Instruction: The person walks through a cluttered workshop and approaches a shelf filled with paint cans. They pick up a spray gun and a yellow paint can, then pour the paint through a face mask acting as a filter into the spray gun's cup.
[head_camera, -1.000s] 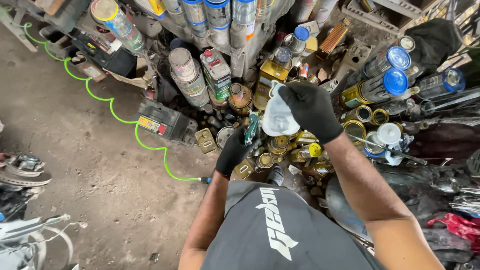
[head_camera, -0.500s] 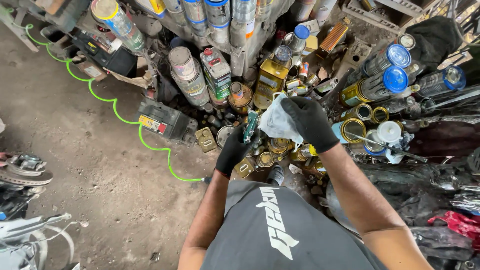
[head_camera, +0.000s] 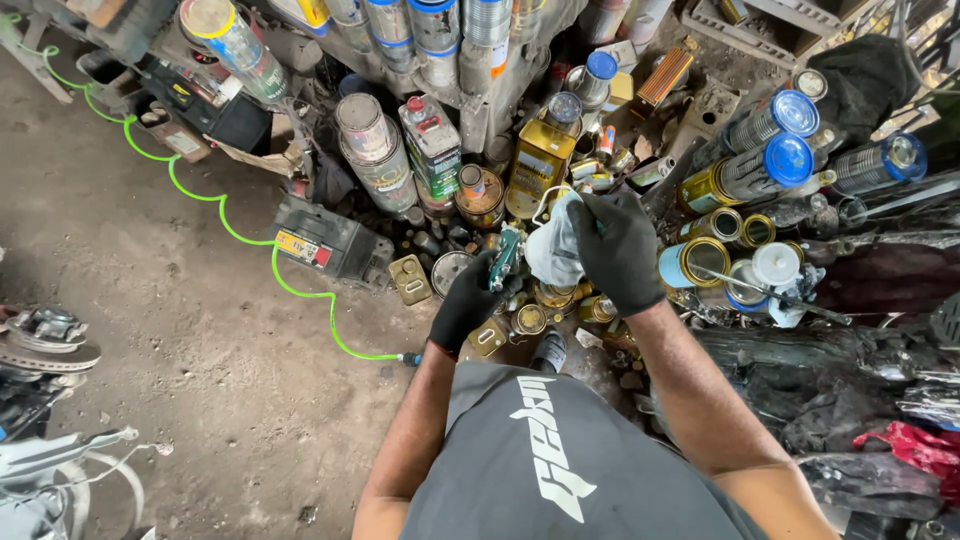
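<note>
A green spray gun (head_camera: 503, 258) is being gripped in the gloved left hand (head_camera: 466, 301), whose arm is being stretched forward and down over the clutter of small tins (head_camera: 528, 318) on the floor. A pale cloth (head_camera: 553, 245) is being clutched in the gloved right hand (head_camera: 618, 248), elbow bent, and pressed against the gun. The hands are being held close together, just above the tins.

The gloved left hand (head_camera: 468, 303) grips a green spray gun (head_camera: 503, 257); just right, the gloved right hand (head_camera: 618, 250) clutches a pale cup (head_camera: 553, 246).
</note>
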